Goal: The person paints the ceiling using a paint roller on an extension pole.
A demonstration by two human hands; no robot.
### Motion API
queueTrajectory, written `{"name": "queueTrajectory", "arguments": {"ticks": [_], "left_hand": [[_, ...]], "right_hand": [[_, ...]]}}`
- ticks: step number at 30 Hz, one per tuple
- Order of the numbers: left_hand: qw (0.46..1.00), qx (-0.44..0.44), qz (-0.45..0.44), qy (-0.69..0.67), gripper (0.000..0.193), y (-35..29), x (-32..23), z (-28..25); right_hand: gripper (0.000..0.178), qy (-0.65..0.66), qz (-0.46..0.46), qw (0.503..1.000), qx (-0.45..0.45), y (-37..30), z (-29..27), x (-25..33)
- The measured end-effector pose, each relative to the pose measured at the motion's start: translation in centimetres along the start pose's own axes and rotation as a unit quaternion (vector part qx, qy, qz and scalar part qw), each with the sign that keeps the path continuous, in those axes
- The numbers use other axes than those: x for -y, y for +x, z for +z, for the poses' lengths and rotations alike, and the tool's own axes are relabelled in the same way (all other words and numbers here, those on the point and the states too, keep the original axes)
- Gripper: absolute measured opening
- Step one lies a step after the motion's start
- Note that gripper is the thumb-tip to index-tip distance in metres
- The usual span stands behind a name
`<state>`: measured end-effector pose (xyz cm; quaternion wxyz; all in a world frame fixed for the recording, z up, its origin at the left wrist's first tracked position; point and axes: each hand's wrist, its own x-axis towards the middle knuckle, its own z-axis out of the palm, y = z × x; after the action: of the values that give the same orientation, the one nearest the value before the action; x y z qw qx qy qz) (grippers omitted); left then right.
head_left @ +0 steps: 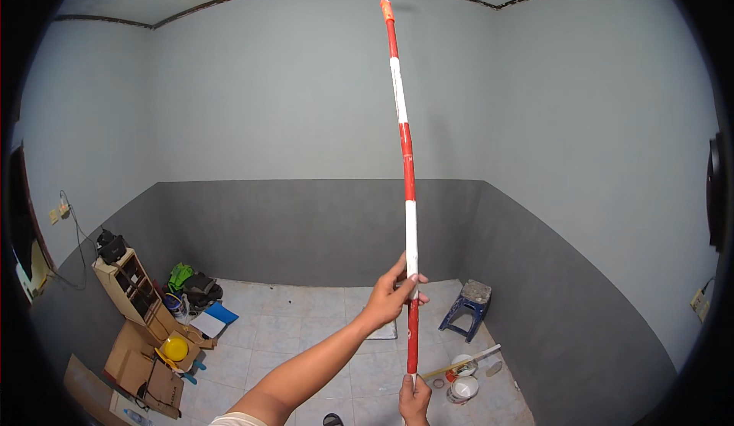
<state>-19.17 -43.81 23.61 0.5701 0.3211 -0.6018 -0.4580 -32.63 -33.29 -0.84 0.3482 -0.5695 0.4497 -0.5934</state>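
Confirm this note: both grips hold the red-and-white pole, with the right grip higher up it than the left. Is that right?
Not quite: the head view shows the left grip higher on the red-and-white pole and the right grip below it. Both do hold the pole.

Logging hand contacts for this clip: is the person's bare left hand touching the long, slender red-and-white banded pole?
Touching. The head view shows the left hand wrapped around the red-and-white pole, showing on both sides of it.
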Motion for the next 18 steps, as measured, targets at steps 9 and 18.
{"name": "queueTrajectory", "arguments": {"ticks": [9,18], "left_hand": [[0.998,-0.005,0.028,0.054,0.062,10.8,-3.1,-8.9],[0.997,0.005,0.044,0.065,0.061,18.3,-3.8,-15.3]], "right_hand": [[0.040,0.021,-0.024,0.999,0.009,12.2,10.4,3.0],[0.041,0.063,-0.027,0.998,0.009,19.5,16.1,7.0]]}}
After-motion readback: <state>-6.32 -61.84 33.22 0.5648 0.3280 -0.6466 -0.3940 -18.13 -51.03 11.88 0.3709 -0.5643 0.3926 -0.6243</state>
